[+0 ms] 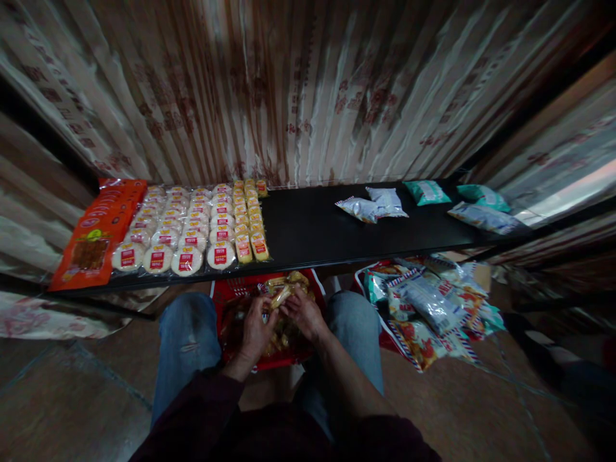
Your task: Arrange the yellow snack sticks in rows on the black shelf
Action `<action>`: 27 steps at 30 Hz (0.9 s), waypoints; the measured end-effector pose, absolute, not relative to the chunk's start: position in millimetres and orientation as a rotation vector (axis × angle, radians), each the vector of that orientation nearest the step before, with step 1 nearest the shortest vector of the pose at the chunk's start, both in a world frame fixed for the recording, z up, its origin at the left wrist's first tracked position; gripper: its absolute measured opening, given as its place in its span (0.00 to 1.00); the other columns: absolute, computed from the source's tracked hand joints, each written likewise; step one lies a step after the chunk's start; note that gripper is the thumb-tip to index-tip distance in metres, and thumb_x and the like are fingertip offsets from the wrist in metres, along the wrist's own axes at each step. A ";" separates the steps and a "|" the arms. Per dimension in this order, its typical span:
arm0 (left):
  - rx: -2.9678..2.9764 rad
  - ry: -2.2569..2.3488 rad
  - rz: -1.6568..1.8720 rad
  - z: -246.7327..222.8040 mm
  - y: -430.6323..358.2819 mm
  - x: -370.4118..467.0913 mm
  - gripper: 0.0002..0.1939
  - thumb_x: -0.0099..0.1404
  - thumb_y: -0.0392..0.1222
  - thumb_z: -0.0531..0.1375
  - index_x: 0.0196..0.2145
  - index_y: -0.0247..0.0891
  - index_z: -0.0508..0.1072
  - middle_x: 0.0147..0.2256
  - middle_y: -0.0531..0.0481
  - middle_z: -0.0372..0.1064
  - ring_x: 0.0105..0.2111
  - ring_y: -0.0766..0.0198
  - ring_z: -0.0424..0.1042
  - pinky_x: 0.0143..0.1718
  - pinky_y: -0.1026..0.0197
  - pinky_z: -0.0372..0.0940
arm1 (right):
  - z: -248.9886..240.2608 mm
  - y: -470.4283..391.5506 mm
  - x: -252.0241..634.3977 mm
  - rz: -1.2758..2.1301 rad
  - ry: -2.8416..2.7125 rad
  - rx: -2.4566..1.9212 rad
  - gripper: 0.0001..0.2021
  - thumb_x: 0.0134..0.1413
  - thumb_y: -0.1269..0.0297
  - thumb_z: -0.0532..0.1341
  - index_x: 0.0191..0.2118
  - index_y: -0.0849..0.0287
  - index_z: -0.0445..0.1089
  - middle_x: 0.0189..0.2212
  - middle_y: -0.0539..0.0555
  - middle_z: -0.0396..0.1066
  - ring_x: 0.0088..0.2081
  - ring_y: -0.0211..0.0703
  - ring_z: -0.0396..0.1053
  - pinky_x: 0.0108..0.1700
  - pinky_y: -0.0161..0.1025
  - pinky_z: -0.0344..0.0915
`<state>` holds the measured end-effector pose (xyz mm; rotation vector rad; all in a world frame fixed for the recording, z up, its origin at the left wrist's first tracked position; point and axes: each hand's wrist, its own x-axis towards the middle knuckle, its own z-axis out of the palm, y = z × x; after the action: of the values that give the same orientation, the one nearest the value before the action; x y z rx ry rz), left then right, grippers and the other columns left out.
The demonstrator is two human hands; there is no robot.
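Observation:
Between my knees, my left hand (pixel 258 326) and my right hand (pixel 306 313) are close together over a red plastic basket (pixel 314 280). Both hands have their fingers closed on a small gold-wrapped snack (pixel 283 296). More gold wrapped snacks (pixel 291 278) lie in the basket around my fingers, and darker packs on its left side are hard to make out. On the black shelf (pixel 305 234) in front, rows of matching small yellow packs (pixel 244 249) stand beside rows of round white wrapped crackers (pixel 188 260).
Orange snack bags (pixel 94 240) lie at the shelf's left end. White bags (pixel 370 206) and teal bags (pixel 426 192) rest towards its right. A second red basket (pixel 360 277) overflows with chip bags (pixel 430 305) by my right knee. A pleated curtain (pixel 289 90) hangs behind.

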<state>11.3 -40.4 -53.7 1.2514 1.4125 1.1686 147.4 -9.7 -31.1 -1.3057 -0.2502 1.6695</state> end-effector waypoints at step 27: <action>1.735 1.355 1.171 -48.9 -51.0 19.1 0.11 0.61 0.36 0.57 0.43 0.42 0.70 0.49 0.43 0.67 0.52 0.56 0.65 0.57 0.51 0.59 | -34.2 -9.4 144.9 1.677 -0.355 -1.225 0.15 0.47 0.50 0.62 0.33 0.56 0.65 0.29 0.52 0.76 0.37 0.48 0.74 0.36 0.42 0.69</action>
<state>19.1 -51.0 -48.9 1.7349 1.3552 1.1709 144.9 -9.4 -34.2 -1.2247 -0.3548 1.6771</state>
